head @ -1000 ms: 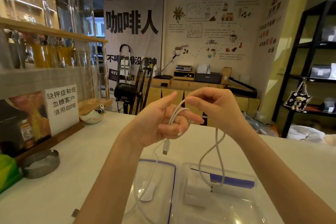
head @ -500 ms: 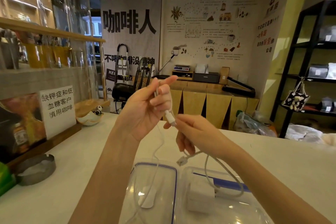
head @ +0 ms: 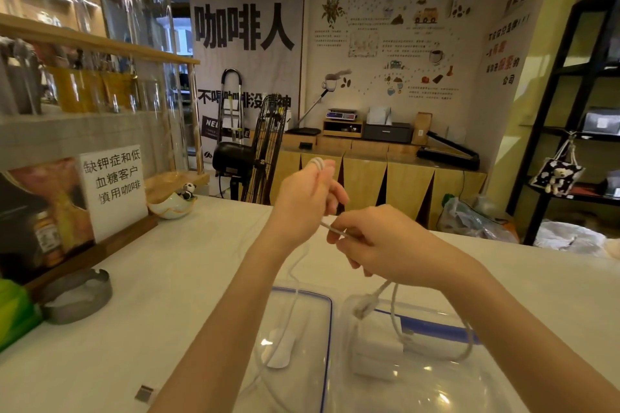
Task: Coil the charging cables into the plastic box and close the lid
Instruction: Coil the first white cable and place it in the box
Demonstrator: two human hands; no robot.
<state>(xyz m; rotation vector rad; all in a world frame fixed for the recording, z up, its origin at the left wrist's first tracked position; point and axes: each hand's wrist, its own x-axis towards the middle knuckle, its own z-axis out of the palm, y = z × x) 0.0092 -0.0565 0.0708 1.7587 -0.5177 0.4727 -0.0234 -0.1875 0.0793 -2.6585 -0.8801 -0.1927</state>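
The left hand (head: pixel 303 201) was raised at the centre of the frame, above the white counter (head: pixel 188 271), with turns of the white charging cable (head: pixel 317 163) wrapped round its raised fingers. The fingers were partly curled to keep those turns in place, so this hand served as the former for the coil. The right hand (head: pixel 379 245), just below and to the right, pinched the same cable between thumb and fingers. In all likelihood this grip fed and tensioned the next turn. The two hands were near each other, which kept the working length short.

From the right hand a free length with a connector (head: pixel 364 305) hung down over the clear plastic box (head: pixel 483 379) at the lower right of the frame. A second slack strand dropped from the left hand toward the lower centre. Both hands were held over the box, probably so that the finished coil could be lowered straight in.

Inside the box lay a white charger block (head: pixel 375 342) with a looped cable (head: pixel 466 345) beside it. The lid (head: pixel 298 345), clear with a blue rim, lay flat on the counter immediately left of the box and was not fitted. Winding was judged to be in progress; placing the coil and closing the lid remained.
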